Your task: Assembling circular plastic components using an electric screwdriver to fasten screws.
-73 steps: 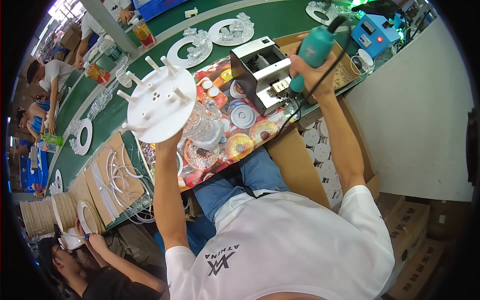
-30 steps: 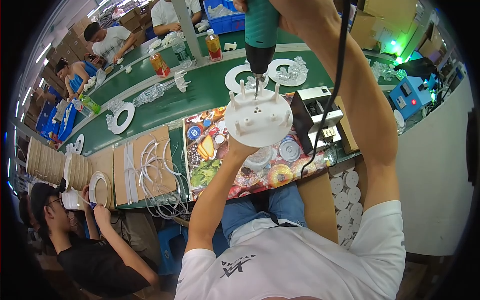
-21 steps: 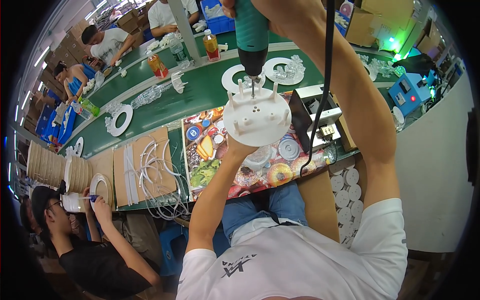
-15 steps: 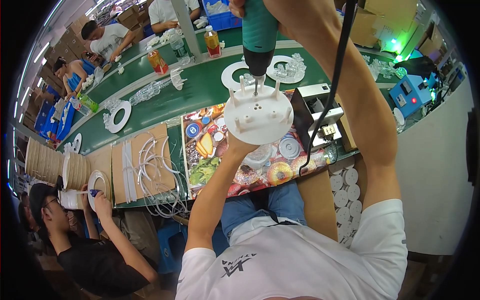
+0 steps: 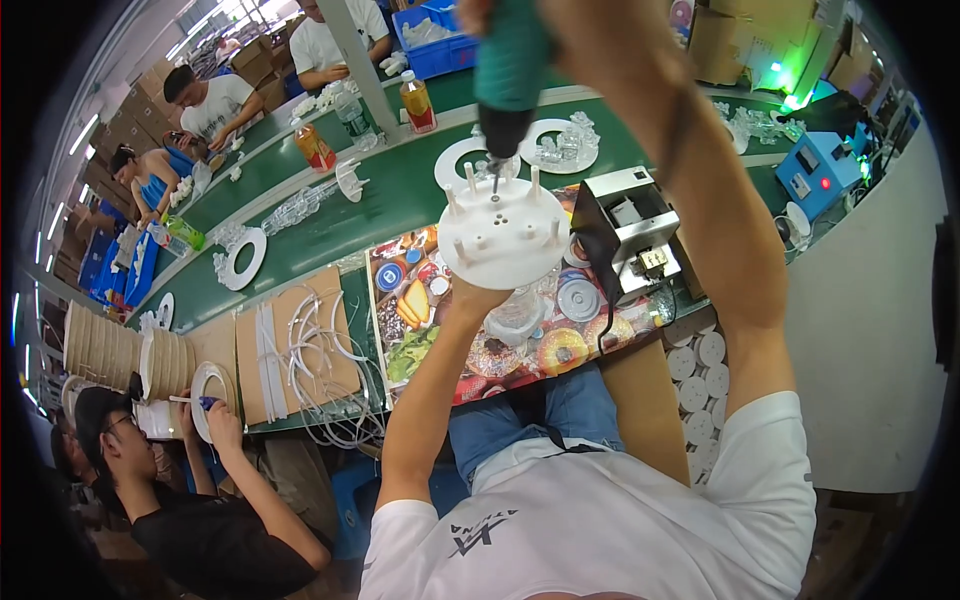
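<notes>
The left hand (image 5: 470, 298) grips the white round disc (image 5: 503, 233) from below, raised above the patterned mat (image 5: 440, 330); its fingers are mostly hidden under the disc; the right hand (image 5: 478, 12), cut off at twelve o'clock, is closed around the teal power screwdriver (image 5: 510, 75), whose bit meets the disc's centre among upright pegs; a metal box (image 5: 628, 228) sits at three o'clock of the disc.

Space above the round white plastic disc with upright pegs (image 5: 503, 238) is taken by the teal electric screwdriver (image 5: 510, 75), bit between pegs. Right side blocked by the grey metal box (image 5: 630, 225). Green conveyor belt (image 5: 395, 195) left of disc shows open surface between white plastic rings (image 5: 242, 260) and bottles (image 5: 314, 147).
</notes>
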Demonstrator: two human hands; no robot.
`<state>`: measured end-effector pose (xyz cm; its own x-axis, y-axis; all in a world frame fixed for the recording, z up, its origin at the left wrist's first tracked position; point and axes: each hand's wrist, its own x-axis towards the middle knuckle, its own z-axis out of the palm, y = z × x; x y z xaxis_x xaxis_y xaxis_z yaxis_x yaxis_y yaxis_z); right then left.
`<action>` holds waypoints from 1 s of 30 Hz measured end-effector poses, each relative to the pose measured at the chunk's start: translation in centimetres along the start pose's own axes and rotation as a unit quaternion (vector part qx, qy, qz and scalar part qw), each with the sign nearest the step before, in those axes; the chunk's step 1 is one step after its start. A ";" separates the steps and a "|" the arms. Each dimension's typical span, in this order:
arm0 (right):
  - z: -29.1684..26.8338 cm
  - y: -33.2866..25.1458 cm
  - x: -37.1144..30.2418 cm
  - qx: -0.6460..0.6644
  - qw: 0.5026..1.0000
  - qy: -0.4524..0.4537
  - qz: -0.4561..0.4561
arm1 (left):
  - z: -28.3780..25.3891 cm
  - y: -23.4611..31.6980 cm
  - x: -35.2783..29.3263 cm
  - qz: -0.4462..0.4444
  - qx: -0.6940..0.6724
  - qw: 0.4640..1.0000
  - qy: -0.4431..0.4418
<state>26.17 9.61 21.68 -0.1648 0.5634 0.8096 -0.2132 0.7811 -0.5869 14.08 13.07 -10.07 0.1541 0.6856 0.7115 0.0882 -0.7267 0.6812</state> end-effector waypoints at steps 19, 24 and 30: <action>-15.9 6.4 -22.6 -0.210 0.949 0.213 0.096 | -1.1 3.3 1.0 -0.134 0.132 0.982 0.013; -16.6 7.9 -23.6 -0.183 0.952 0.222 0.105 | -0.5 4.6 1.5 -0.154 0.056 0.986 -0.001; -16.7 8.3 -24.3 -0.197 0.946 0.225 0.126 | -0.7 6.3 2.6 -0.154 -0.040 0.987 -0.032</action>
<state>44.47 6.90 -2.70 0.2833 0.7337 0.6176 0.1681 0.5961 -0.7851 14.33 10.35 -3.80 0.1942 0.8675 0.4581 0.0626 -0.4770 0.8767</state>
